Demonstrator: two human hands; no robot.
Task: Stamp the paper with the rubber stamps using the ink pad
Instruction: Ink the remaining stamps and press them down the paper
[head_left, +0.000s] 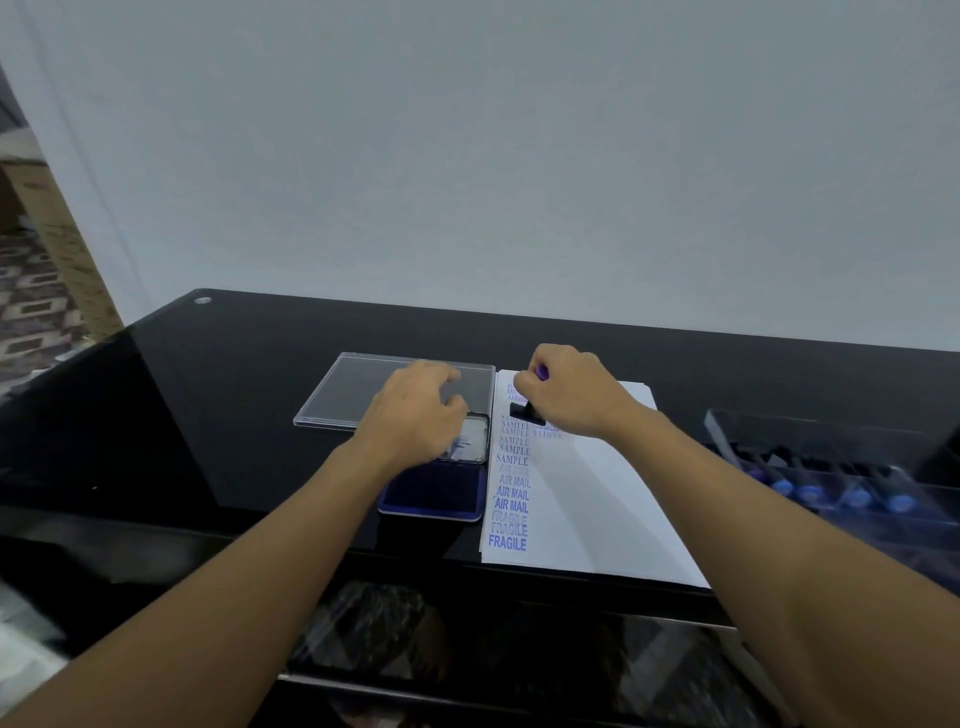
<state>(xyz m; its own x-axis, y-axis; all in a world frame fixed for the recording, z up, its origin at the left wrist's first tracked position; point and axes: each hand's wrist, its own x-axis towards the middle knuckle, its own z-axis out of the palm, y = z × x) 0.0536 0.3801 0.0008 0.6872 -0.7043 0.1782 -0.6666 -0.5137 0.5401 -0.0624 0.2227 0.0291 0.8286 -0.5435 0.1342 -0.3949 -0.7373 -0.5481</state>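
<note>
A white paper (597, 499) lies on the black glass table, with a column of blue prints along its left edge reading SAMPLE, AIR MAIL and FRAGILE. My right hand (571, 389) grips a rubber stamp (525, 413) with a purple knob, its black base down on the paper near the top of the column. Left of the paper sits the open blue ink pad (434, 491) with its lid (475, 441) raised behind it. My left hand (415, 415) rests with relaxed fingers over the lid.
A clear plastic cover (358, 389) lies flat behind the ink pad. At the right stands a clear tray (831, 467) holding several stamps with blue knobs. The table's front edge (363, 545) is near me; a white wall rises behind.
</note>
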